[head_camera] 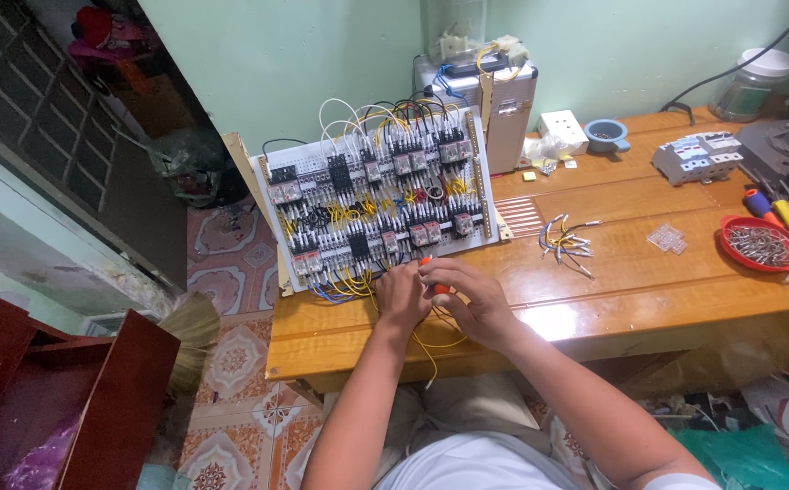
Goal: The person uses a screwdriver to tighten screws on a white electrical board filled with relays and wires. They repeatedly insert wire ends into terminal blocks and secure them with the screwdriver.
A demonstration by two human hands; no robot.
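Orange-handled screwdriver (432, 275) sits gripped between our two hands at the lower edge of the white control panel (378, 195), which leans at about ten o'clock on the wooden table (648, 281). Our left hand (401, 295) curls closed around it and the yellow wires (431, 349) trailing toward six o'clock, while our right hand (476, 295) pinches narrow on the handle. Loose wire pieces (567, 243) lie at two o'clock from our hands, with a red dish of screws (761, 245) farther at three o'clock.
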